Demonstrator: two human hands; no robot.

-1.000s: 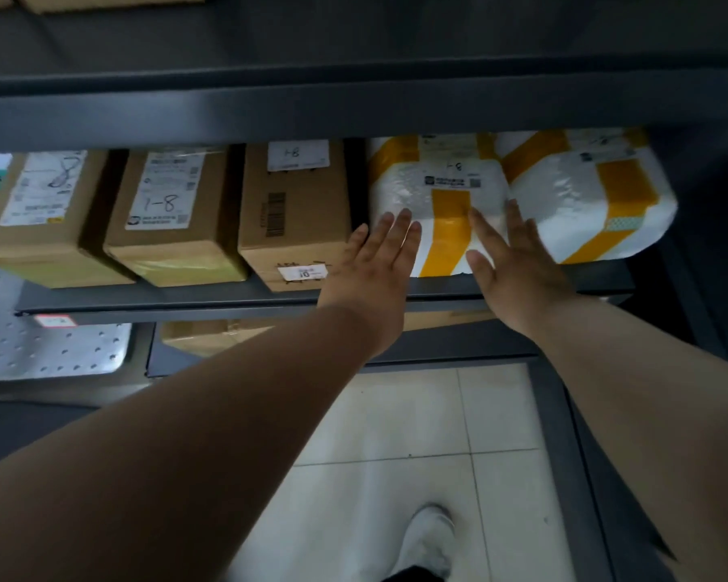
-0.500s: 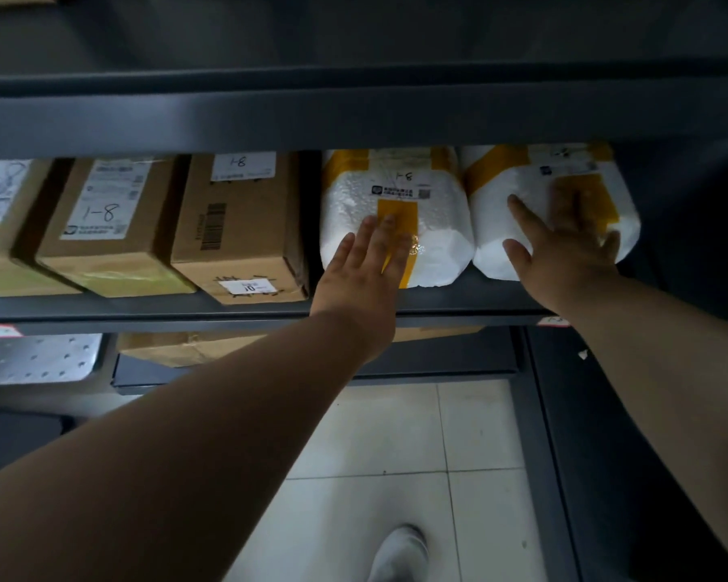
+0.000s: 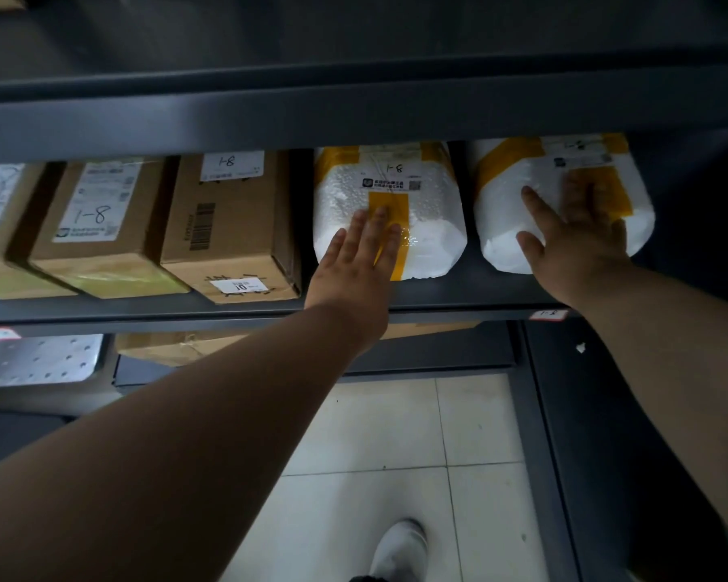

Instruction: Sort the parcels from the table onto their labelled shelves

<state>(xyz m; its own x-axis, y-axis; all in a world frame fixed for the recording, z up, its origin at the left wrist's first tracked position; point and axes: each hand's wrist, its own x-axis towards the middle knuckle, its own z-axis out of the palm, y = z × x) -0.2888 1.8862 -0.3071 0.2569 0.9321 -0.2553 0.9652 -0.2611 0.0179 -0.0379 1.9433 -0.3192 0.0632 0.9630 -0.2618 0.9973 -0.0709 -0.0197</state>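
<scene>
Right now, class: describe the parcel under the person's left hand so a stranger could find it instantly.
Find the dark metal shelf holding a row of parcels. Right of the three brown cartons sit two white foam parcels. Yours is the left foam parcel, next to the cartons, with "1-8" handwritten on top and the left hand flat on its yellow tape.

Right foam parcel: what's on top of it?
The right hand lies flat on the right foam parcel, fingers spread over its yellow tape. A white label shows at the back. The hand covers part of the tape and foam face.
</scene>
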